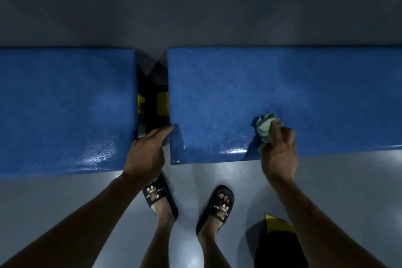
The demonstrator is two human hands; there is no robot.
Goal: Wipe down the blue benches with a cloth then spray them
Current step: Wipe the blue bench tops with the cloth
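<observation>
Two blue benches lie end to end across the view, their long axes running left to right. The left bench (65, 111) and the right bench (282, 93) are parted by a narrow dark gap (152, 102), in which something yellow shows low down. Each bench top has a straight far edge against the grey floor (195, 6) and a rounded, glossy near edge that catches the light.

The right hand (280, 154) grips a crumpled pale green cloth (266, 128), its fingers curled round the bundle. The cloth sits on the right bench close to the near edge, with a broad stretch of bare blue top beyond it and to either side. The left hand (148, 152) reaches over the gap, its fingers extended and loosely bent, the fingertips touching the near left corner of the right bench and holding nothing.

The person stands on the grey floor just short of the benches, in black slippers (217, 204). A dark and yellow shape (276, 224) lies at the lower right.
</observation>
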